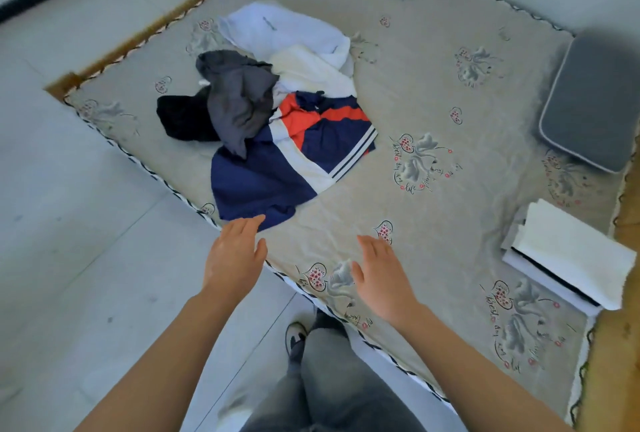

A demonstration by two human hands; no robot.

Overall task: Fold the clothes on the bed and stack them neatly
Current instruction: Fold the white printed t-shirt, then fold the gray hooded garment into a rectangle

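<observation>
1. Clearly, the jacket [273, 168] lies nearest on the bed [433, 92], atop a loose pile [263, 85] of soft, light clothes.
2. Left hand [233, 253] and right hand [379, 276] hover with fingers spread, holding nothing.
3. It looks limp and likely slippery; best pinched at the hem corners, then spread flat.
4. A folded stack [568, 255] sits well apart.

Jacket [277, 168] is coloured navy, white & orange w/ stripes. Top [239, 99] is grey, another [183, 116] black. Bed cover [450, 92] is printed beige w/ grey flowers, red dots. Pillow [595, 102] is grey.
</observation>
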